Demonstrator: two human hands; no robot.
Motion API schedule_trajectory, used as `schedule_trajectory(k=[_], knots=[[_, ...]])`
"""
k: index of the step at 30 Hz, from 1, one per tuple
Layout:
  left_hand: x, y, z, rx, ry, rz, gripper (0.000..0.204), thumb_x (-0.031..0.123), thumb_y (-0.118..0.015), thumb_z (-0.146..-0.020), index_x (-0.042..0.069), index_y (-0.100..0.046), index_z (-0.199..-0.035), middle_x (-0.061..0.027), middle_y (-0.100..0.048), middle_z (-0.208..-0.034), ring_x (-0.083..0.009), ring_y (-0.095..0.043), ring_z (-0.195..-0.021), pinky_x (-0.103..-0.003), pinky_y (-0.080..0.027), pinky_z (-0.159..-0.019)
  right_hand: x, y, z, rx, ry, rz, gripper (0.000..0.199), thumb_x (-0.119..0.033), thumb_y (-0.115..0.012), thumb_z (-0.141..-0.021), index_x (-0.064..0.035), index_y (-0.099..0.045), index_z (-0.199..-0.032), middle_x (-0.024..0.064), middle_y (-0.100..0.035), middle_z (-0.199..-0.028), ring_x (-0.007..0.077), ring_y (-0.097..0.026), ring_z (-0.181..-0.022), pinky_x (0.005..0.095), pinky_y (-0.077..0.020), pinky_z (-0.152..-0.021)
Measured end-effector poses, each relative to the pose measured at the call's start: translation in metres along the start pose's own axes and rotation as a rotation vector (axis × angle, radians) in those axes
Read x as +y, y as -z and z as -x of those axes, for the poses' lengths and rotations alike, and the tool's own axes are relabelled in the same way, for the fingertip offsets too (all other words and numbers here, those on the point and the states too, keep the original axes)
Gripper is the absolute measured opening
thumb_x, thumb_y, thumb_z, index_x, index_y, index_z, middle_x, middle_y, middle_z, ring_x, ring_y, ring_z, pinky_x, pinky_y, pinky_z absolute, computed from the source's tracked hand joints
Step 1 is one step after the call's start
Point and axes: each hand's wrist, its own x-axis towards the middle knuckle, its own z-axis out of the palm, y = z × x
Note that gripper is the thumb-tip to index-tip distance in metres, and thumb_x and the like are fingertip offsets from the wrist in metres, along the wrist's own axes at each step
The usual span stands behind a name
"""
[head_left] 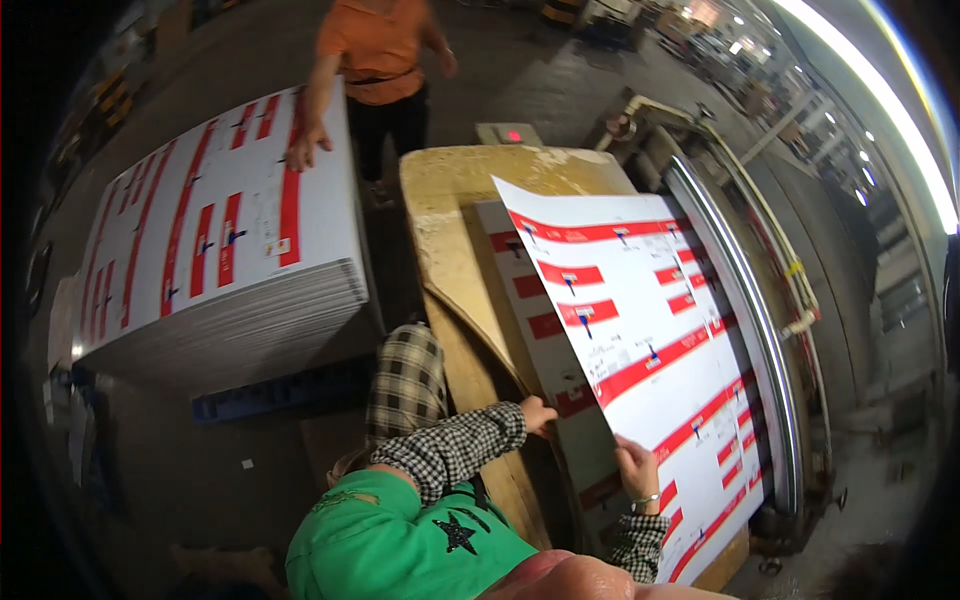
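Observation:
A large white printed sheet with red bands slopes across the worktable, its left edge raised and its right side at a metal roller. My right hand pinches the sheet's left edge, thumb on top. Underneath, another printed sheet lies in shadow, partly hidden by the raised one. My left hand has its fingers curled at the lower sheet's left edge, beside the worn yellowish table. Whatever is between those fingers is too small to make out. Both forearms wear black-and-white checked sleeves.
A tall stack of similar printed sheets stands on a blue pallet to the left. Behind it, a person in an orange shirt rests a hand on the stack. A bent pipe rail runs beyond the roller.

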Motion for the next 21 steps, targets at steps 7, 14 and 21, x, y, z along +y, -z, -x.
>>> schedule_trajectory(k=[7,14,21], knots=[[0.012,0.003,0.005,0.109,-0.115,-1.297,0.021,0.006,-0.045,-0.081,-0.009,-0.058,-0.078,-0.0160,-0.060,-0.072,-0.0234,-0.057,-0.058,-0.039,-0.047,-0.055,0.001,-0.021,0.015,-0.008,-0.057,-0.092,0.028,-0.010,-0.061,-0.080,0.0041,-0.061,-0.104,0.0159,-0.061,-0.111,0.0213,-0.058,-0.104,0.0299,-0.0458,-0.088],[0.030,-0.026,0.028,0.209,-0.018,-0.370,0.033,0.018,-0.055,-0.085,-0.013,-0.056,-0.097,-0.0192,-0.061,-0.088,-0.0219,-0.060,-0.063,-0.031,-0.053,-0.054,0.052,-0.063,0.018,0.034,0.054,0.039,0.033,-0.015,-0.065,-0.076,0.0036,-0.062,-0.103,0.0169,-0.057,-0.117,0.0247,-0.053,-0.112,0.0318,-0.0430,-0.094],[0.024,-0.016,0.026,-0.064,0.042,-0.012,0.031,0.017,-0.050,-0.091,-0.010,-0.046,-0.104,-0.0207,-0.058,-0.101,-0.0299,-0.063,-0.089,-0.039,-0.057,-0.072,0.081,-0.031,-0.049,0.234,-0.138,0.257,0.035,-0.025,-0.069,-0.071,0.0003,-0.063,-0.094,0.0159,-0.063,-0.099,0.0280,-0.061,-0.091,0.0347,-0.0476,-0.082]])
